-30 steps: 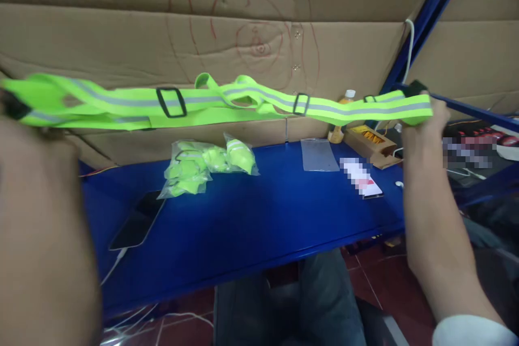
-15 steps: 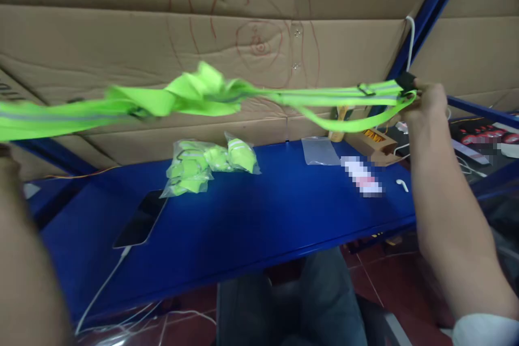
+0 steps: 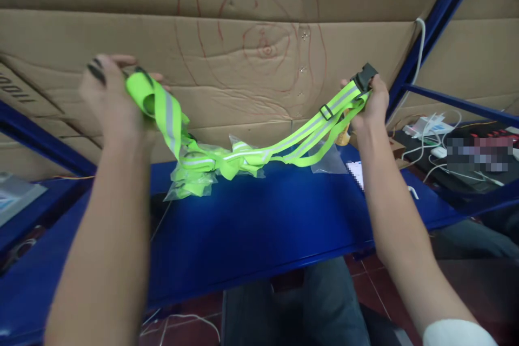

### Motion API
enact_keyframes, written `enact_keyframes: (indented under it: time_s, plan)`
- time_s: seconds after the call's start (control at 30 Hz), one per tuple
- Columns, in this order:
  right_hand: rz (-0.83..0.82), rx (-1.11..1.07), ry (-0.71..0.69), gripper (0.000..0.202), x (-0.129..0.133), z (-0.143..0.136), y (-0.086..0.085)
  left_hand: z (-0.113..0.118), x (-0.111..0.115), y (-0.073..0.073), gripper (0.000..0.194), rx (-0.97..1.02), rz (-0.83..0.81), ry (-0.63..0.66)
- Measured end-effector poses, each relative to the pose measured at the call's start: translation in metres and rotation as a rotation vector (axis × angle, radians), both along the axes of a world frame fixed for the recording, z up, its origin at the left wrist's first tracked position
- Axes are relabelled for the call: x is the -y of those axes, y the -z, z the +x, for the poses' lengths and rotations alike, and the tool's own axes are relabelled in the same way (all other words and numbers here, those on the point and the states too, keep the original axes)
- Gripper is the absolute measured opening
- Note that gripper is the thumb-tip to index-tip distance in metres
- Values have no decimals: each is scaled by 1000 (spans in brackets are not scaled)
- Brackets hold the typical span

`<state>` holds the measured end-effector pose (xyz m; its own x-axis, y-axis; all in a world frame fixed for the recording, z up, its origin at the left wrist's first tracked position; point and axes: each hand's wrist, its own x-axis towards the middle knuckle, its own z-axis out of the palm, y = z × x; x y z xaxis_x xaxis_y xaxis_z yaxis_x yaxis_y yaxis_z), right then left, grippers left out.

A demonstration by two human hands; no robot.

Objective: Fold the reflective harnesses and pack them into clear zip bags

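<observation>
A neon-green strap harness [image 3: 170,119] with grey reflective stripes sags between my two hands above the blue table. My left hand [image 3: 113,92], slightly blurred, grips its looped end at the upper left; a black piece shows by the fingers. On the right, my right hand [image 3: 375,98] holds the other end by a black buckle [image 3: 365,77]. A black slider [image 3: 326,112] sits on the strap near that hand. Behind the hanging middle, clear bags of green straps [image 3: 192,184] lie on the table, partly hidden.
A flat clear bag [image 3: 330,161] lies on the blue table [image 3: 259,227]. A dark phone [image 3: 160,211] is mostly hidden behind my left forearm. Cardboard [image 3: 243,75] stands behind, with blue frame posts [image 3: 438,21] at the sides. White cables [image 3: 438,135] lie at right.
My hands have come closer together, the left moving right and up into full view, the right moving left. The harness went from stretched to sagging. The view has shifted slightly.
</observation>
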<state>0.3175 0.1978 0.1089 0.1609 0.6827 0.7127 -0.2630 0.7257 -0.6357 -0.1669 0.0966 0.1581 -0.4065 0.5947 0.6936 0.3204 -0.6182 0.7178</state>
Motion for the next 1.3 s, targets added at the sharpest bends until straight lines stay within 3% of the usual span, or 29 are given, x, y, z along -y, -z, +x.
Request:
enact_keyframes:
  time_s: [0.03, 0.13, 0.23, 0.33, 0.5, 0.63, 0.73, 0.9, 1.07, 1.3]
  plan:
    - [-35, -161, 74, 74, 7, -19, -2, 16, 2, 2, 45, -6, 2, 46]
    - [-65, -141, 74, 65, 37, -75, -13, 63, 14, 3, 46, -16, 3, 278]
    - [-33, 4, 13, 58, 67, -115, -22, 94, 25, 9, 51, -66, -141, 551]
    - [17, 285, -34, 50, 84, -131, -25, 110, 23, 24, 44, -296, -210, 659]
    - [193, 554, 12, 38, 84, -126, -23, 117, 12, 41, 44, -384, -95, 570]
    - [215, 635, -1, 34, 84, -118, -25, 111, 18, 37, 31, -579, -117, 429]
    - [186, 660, -1, 36, 88, -117, -27, 109, 24, 33, 32, -661, -125, 345]
    - [157, 681, -33, 42, 89, -119, -28, 111, 24, 34, 34, -611, -112, 379]
    - [134, 608, -73, 51, 83, -121, -23, 106, 28, 30, 30, -638, -111, 323]
    - [82, 671, -174, 56, 87, -128, -25, 112, 30, 30, 41, -726, -169, 433]
